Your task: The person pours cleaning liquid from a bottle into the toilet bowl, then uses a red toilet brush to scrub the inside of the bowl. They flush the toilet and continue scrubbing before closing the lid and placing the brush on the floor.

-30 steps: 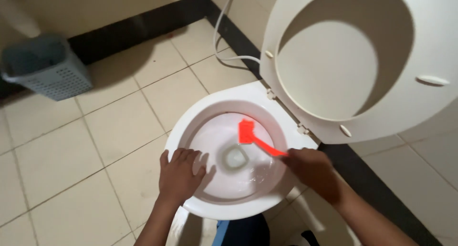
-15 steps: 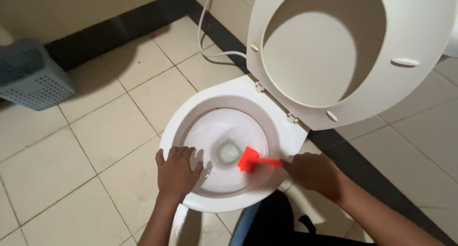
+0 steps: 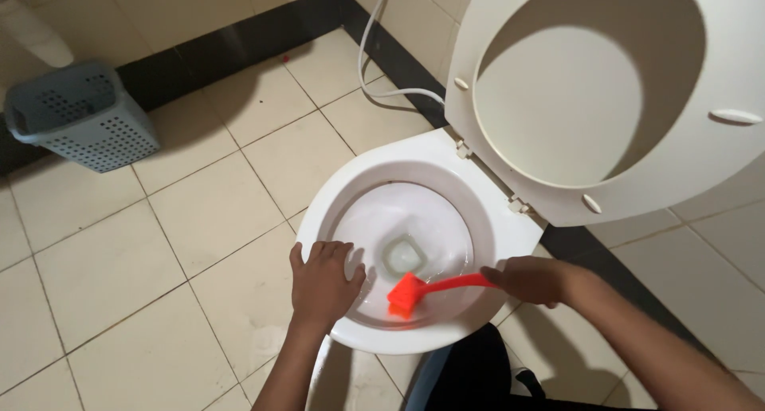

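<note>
A white toilet bowl (image 3: pixel 414 156) stands open on the tiled floor, its seat and lid (image 3: pixel 606 92) raised against the wall. My right hand (image 3: pixel 534 279) grips the handle of a red toilet brush (image 3: pixel 414 291). The brush head presses on the inner wall at the near side of the bowl. My left hand (image 3: pixel 323 282) lies flat on the near left rim, fingers spread, holding nothing. A little water sits at the bottom of the bowl (image 3: pixel 402 255).
A grey perforated plastic basket (image 3: pixel 80 116) stands by the far left wall. A white hose (image 3: pixel 374 52) runs down the wall behind the toilet. Beige floor tiles (image 3: pixel 159 243) lie to the left. Something dark (image 3: pixel 470 379) shows below the bowl.
The brush head has gone from the far side of the bowl down to the near side. My left hand has stayed on the rim. The view has shifted slightly.
</note>
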